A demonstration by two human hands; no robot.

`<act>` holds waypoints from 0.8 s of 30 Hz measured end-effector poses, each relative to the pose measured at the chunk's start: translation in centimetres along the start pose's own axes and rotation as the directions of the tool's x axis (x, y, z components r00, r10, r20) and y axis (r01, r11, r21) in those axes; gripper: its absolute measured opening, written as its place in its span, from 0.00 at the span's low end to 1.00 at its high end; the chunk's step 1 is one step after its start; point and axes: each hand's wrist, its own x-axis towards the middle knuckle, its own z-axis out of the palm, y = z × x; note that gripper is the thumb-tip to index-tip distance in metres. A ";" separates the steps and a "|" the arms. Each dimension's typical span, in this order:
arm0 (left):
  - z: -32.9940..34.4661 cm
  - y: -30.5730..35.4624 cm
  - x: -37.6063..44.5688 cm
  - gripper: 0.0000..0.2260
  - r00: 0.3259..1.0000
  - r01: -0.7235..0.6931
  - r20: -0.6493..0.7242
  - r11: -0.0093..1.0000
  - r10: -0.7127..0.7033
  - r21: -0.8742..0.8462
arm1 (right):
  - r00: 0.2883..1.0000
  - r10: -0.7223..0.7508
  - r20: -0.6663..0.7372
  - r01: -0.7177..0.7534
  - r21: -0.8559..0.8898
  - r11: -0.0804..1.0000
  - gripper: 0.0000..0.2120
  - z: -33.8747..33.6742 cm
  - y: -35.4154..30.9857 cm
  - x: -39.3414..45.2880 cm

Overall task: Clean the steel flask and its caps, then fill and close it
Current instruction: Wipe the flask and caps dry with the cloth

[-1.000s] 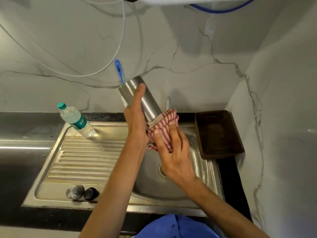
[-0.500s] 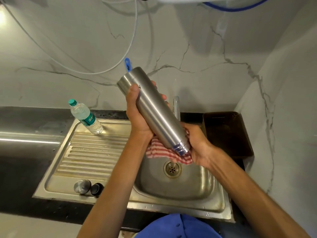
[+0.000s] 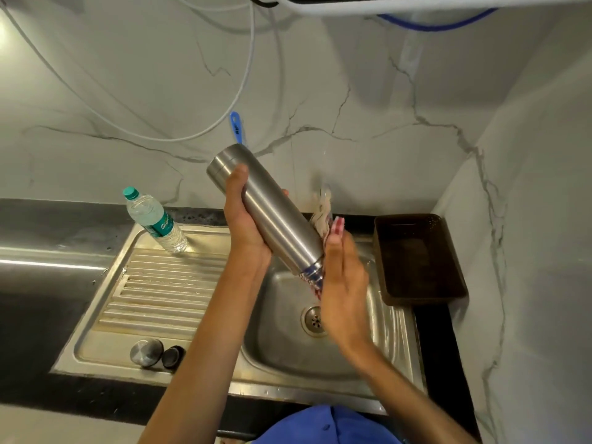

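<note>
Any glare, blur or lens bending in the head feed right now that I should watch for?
Head view: glare streak on the dark countertop at left; the red-checked cloth is motion-blurred, its edges smeared; the right hand is slightly soft; the cylindrical steel flask in the left hand is sharp with a mild sheen; wide-angle bending curves the steel sink edges and the wall corner.

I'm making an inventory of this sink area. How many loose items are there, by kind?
Steel flask: 1
Caps: 2
Plastic water bottle: 1
Striped cloth: 1
Brown tray: 1
Total: 6
</note>
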 end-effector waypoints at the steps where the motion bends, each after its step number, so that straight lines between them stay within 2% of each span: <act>1: 0.2 0.0 0.0 0.31 0.998 0.014 -0.055 1.000 -0.014 -0.003 | 0.982 -0.191 -0.006 0.188 -0.150 0.971 0.19 0.3 1.3 -0.4; 3: 0.9 0.5 0.1 0.30 0.992 0.025 -0.124 1.000 -0.027 -0.019 | 0.886 -0.460 0.055 0.445 -0.379 0.811 0.22 0.4 3.6 -0.6; 5: 1.3 1.0 0.1 0.32 0.986 0.048 -0.160 0.999 -0.051 -0.023 | 0.751 -0.637 0.173 0.601 -0.579 0.551 0.26 0.0 5.5 -0.1; 7: 1.6 1.2 0.2 0.33 0.982 0.073 -0.174 0.997 -0.068 0.021 | 0.645 -0.713 0.275 0.642 -0.701 0.311 0.29 -0.7 6.8 0.4; 9: 1.8 1.1 0.0 0.33 0.981 0.116 -0.166 0.990 -0.100 0.086 | 0.562 -0.743 0.363 0.648 -0.751 0.124 0.27 -1.6 7.2 0.5; 10: 2.0 1.0 -0.2 0.30 0.981 0.128 -0.162 0.986 -0.110 0.107 | 0.538 -0.735 0.413 0.661 -0.747 0.065 0.27 -2.1 7.2 0.5; 11: 2.1 0.9 -0.4 0.27 0.981 0.142 -0.148 0.984 -0.126 0.103 | 0.545 -0.702 0.458 0.680 -0.731 0.051 0.28 -2.7 7.0 0.7; 12: 2.3 0.9 -1.0 0.25 0.981 0.159 -0.127 0.985 -0.149 0.072 | 0.570 -0.655 0.496 0.706 -0.704 0.081 0.31 -3.0 6.3 0.9; 13: 2.3 0.7 -1.3 0.24 0.981 0.174 -0.089 0.984 -0.171 0.030 | 0.616 -0.598 0.513 0.717 -0.679 0.157 0.33 -3.0 5.4 1.0; 16: 2.5 0.5 -2.6 0.33 0.980 0.188 0.067 0.982 -0.186 -0.020 | 0.737 -0.478 0.478 0.675 -0.561 0.480 0.32 -2.0 2.5 1.8; 17: 2.2 0.0 -2.6 0.33 0.982 0.159 0.103 0.987 -0.160 0.018 | 0.749 -0.462 0.474 0.662 -0.523 0.536 0.31 -1.6 1.3 2.0; 21: 1.6 -2.4 -5.1 0.23 0.977 0.081 0.191 0.995 -0.091 0.062 | 0.746 -0.490 0.450 0.661 -0.415 0.625 0.29 -0.5 -3.1 3.6; 24: 1.1 -3.5 -6.7 0.24 0.969 0.115 0.209 0.991 -0.129 0.075 | 0.799 -0.439 0.412 0.590 -0.390 0.707 0.27 0.0 -4.5 4.9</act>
